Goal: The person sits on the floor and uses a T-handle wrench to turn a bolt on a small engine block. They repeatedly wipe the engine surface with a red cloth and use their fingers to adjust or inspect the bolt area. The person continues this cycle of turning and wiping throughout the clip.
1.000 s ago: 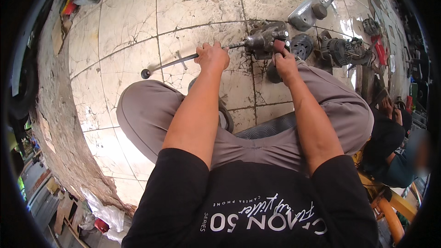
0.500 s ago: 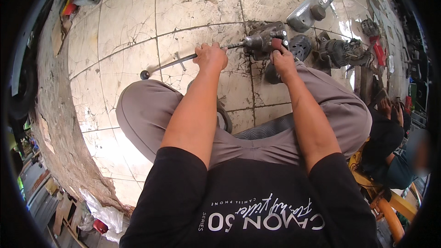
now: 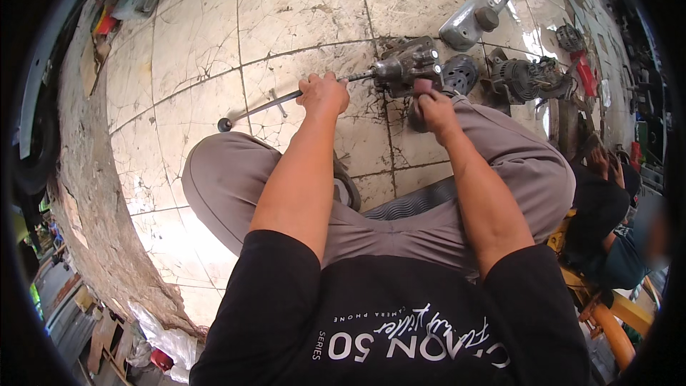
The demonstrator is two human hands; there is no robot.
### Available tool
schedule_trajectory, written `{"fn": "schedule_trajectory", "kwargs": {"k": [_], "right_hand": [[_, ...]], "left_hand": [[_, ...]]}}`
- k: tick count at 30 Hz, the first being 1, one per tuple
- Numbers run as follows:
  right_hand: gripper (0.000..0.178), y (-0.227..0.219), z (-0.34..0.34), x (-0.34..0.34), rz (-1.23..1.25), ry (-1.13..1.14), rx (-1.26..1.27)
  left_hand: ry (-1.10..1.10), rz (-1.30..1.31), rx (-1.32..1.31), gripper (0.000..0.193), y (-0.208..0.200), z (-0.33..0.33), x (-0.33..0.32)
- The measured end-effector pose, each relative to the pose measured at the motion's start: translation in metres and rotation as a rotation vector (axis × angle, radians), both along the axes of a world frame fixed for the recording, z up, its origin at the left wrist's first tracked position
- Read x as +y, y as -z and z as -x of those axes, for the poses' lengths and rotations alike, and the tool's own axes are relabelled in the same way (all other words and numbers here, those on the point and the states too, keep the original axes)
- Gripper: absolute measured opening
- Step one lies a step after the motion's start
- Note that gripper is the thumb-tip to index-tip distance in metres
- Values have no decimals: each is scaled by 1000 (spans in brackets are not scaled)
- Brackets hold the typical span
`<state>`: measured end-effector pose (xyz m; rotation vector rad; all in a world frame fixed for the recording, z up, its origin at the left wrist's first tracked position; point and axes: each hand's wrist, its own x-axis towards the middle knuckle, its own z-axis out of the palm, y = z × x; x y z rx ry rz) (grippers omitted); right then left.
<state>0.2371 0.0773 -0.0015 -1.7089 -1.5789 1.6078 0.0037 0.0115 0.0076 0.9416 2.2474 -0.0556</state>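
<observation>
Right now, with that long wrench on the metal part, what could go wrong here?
The left hand grips the long-handled wrench mid-shaft; if its tip slips off the grimy metal part, knuckles could hit the cracked floor tiles. The right hand alone steadies the part, which sits loose on the floor, so it may twist or skid. Other parts, like the black round piece, crowd close beside it.

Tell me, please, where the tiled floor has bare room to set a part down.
The cracked pale floor tiles lie bare beyond the long metal rod held by the left hand. It is crowded around the dark metal housing at the right hand.
</observation>
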Motion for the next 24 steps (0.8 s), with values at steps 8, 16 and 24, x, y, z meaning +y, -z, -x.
{"fn": "schedule_trajectory", "kwargs": {"k": [8,16,24], "right_hand": [[34,27,1,4,-274,26,-20],[32,19,9,7,-125,71,58],[17,28,7,16,-107,71,198]], "left_hand": [[28,46,-21,51,-5,1,3],[11,31,-14,47,-5,0,3],[48,40,-34,52,-7,2,4]]}}
